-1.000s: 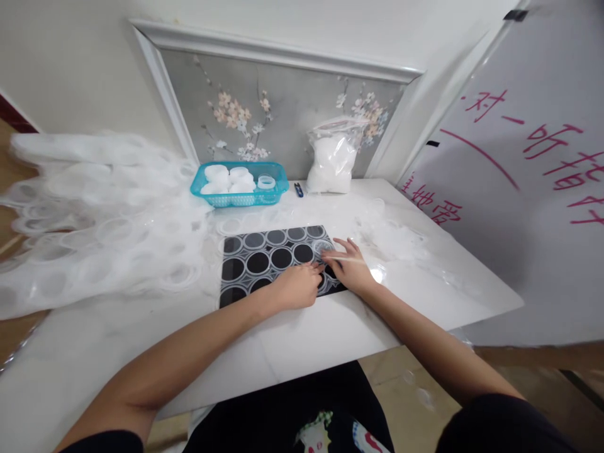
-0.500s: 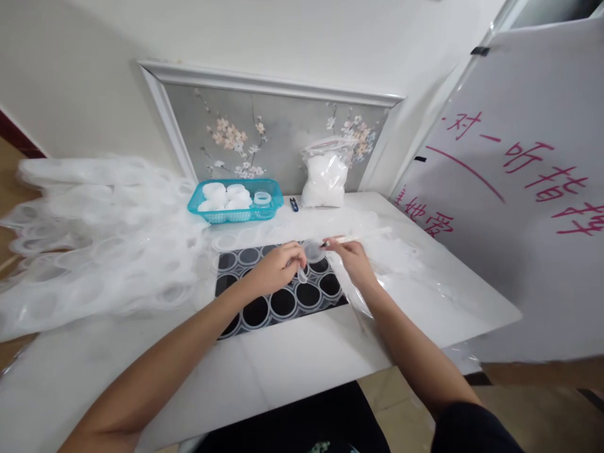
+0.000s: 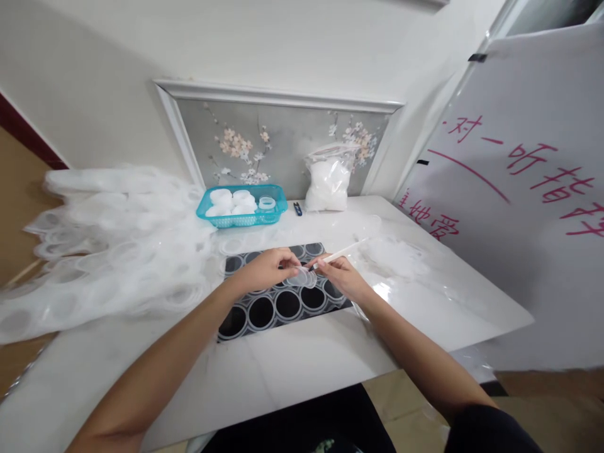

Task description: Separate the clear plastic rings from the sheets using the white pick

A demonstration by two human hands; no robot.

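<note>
My left hand [image 3: 271,267] is closed, pinching the edge of a small clear round disc [image 3: 302,277]. Between the fingers of my right hand [image 3: 343,275] sits a thin white stick with a dark tip [image 3: 337,253], its tip pointing at the disc and close to or touching it. Both hands are over a black sheet printed with pale-edged circles [image 3: 261,313]. Whether more than one disc is in my left fingers I cannot tell.
A teal basket [image 3: 267,217] holds white round pieces and a clear ring. Small dark snips [image 3: 297,209] and a zip bag of white material [image 3: 328,185] stand beside it. Translucent sheets with circles [image 3: 117,251] pile at left; clear film [image 3: 396,258] lies at right on the white table [image 3: 292,358].
My right hand has come in toward my left, bringing the stick's dark tip to the disc. The disc now lies flatter between both hands. The camera view has shifted slightly.
</note>
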